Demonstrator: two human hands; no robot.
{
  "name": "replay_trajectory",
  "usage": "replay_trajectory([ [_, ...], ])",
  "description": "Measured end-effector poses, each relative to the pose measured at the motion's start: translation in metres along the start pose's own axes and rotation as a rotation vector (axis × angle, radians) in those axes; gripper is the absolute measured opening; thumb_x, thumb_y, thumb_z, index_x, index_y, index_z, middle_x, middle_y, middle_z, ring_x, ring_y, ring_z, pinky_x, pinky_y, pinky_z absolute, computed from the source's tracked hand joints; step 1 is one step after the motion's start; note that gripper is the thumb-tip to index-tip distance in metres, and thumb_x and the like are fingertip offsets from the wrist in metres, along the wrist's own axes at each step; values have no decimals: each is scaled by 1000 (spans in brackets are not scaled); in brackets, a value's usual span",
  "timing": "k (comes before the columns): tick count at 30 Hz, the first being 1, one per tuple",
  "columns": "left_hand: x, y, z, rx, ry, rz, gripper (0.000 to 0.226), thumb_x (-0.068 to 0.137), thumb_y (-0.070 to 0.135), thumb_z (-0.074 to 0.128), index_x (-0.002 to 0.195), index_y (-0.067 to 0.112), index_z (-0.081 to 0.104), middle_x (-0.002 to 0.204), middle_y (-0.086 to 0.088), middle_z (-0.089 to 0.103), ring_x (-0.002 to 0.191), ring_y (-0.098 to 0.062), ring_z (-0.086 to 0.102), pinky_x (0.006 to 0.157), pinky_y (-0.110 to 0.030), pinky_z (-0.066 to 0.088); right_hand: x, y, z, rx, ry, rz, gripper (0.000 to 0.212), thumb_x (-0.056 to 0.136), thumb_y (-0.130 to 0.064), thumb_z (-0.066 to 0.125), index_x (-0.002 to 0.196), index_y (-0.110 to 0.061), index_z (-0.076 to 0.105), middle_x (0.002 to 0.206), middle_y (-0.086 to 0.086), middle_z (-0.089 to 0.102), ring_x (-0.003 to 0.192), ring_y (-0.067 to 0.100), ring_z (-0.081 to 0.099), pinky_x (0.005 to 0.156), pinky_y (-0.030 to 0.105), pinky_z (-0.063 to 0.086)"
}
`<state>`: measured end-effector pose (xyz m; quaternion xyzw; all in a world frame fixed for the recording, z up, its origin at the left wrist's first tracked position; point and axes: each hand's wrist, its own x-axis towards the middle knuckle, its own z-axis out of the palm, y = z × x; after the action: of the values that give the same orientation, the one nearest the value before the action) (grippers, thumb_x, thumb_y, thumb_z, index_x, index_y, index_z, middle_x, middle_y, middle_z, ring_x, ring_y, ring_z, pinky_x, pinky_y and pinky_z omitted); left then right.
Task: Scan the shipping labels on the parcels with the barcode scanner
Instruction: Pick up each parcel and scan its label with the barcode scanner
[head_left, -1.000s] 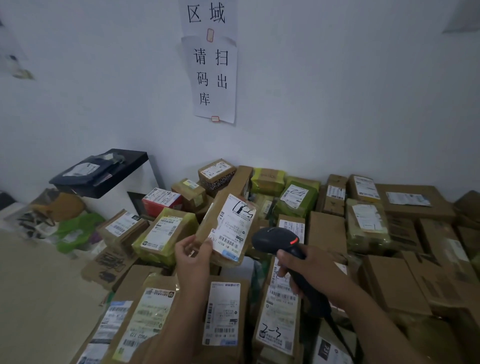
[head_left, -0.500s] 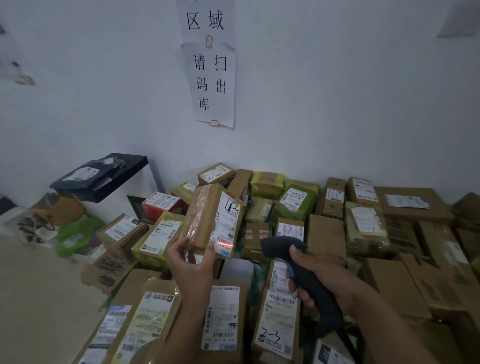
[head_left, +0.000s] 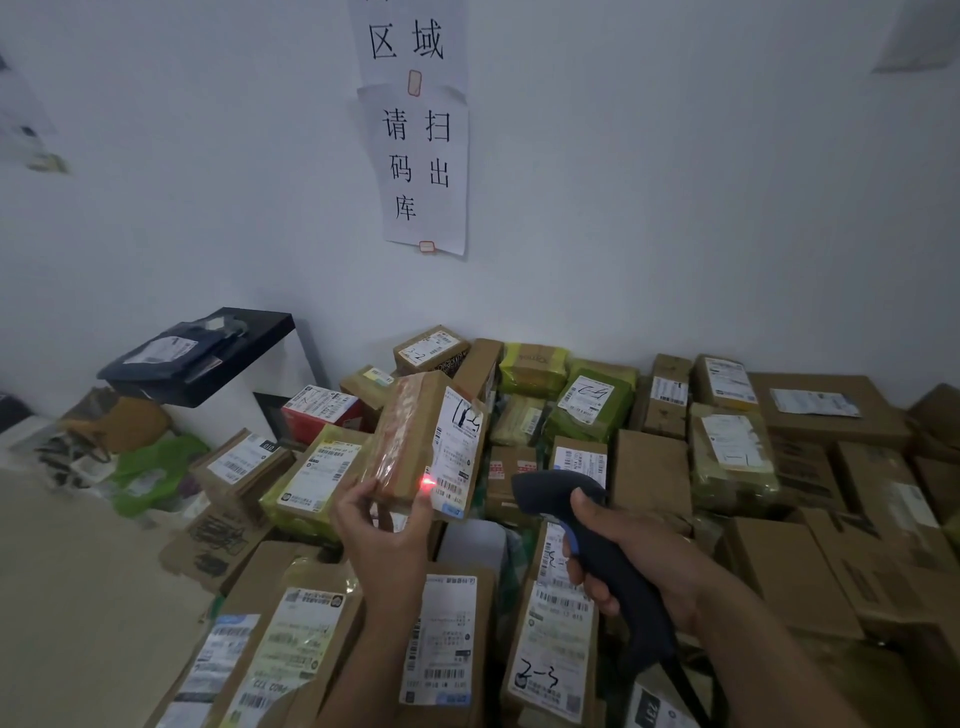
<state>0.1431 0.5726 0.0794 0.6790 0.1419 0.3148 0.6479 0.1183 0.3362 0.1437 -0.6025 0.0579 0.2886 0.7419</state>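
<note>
My left hand (head_left: 384, 540) pinches the brown parcel (head_left: 410, 436) upright above the pile, its label (head_left: 460, 452) facing the scanner (head_left: 592, 551) gripped in my right hand (head_left: 644, 566). A red spot (head_left: 427, 483) glows by my thumb. Labelled boxes (head_left: 649, 473) crowd underneath, and a paper sign (head_left: 423, 171) hangs behind.

Left hand (head_left: 387, 538) raised, fingers pinching; right hand (head_left: 641, 566) curled, gripping.

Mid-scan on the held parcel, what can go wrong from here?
1. The red scan spot sits at the edge of the shipping label, by a fingertip of the left hand, not across the barcode: likely no read.
2. The left hand grips the held parcel only at its lower end; it may slip.
3. The barcode scanner in the right hand aims toward the pile of labelled parcels too; a stray read is possible.
</note>
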Motion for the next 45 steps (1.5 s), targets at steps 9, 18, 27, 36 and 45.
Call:
replay_trajectory([
  [9, -3, -16, 17, 56, -123, -100, 47, 77, 24, 80, 100, 49, 48, 124, 2, 52, 113, -14, 58, 67, -16, 54, 0, 2, -19, 25, 86, -9, 56, 76, -53, 70, 88, 1, 65, 68, 17, 64, 44, 20, 54, 40, 26, 46],
  [18, -18, -25, 104, -23, -363, -571, 31, 87, 28, 72, 103, 27, 46, 104, 2, 62, 89, -11, 65, 63, -23, 52, 4, 3, -64, 17, 521, -127, 68, 59, -62, 73, 88, -1, 67, 71, 16, 71, 49, 22, 59, 44, 29, 50],
  [27, -5, -57, 166, 69, -601, -538, 20, 98, 32, 58, 113, 21, 50, 113, -6, 66, 101, -20, 65, 90, -39, 56, 37, -13, -76, -235, 621, -172, 40, 90, -41, 67, 72, -5, 63, 51, 6, 63, 40, 18, 57, 42, 24, 48],
  [36, 43, -103, 108, 523, -787, -162, 25, 92, 20, 66, 85, 42, 56, 83, 23, 66, 90, 9, 63, 64, -4, 45, 107, -1, -57, -562, 532, -137, 26, 88, -44, 69, 88, -19, 61, 59, 1, 63, 37, 2, 55, 39, 17, 42],
  [45, 80, -176, 90, 1172, -1200, -130, 72, 84, 40, 72, 144, 23, 36, 146, -7, 40, 134, -24, 42, 107, -37, 38, 135, 7, -59, -592, 677, -210, 28, 82, -54, 71, 78, -29, 59, 64, -10, 63, 58, -6, 60, 45, 9, 37],
])
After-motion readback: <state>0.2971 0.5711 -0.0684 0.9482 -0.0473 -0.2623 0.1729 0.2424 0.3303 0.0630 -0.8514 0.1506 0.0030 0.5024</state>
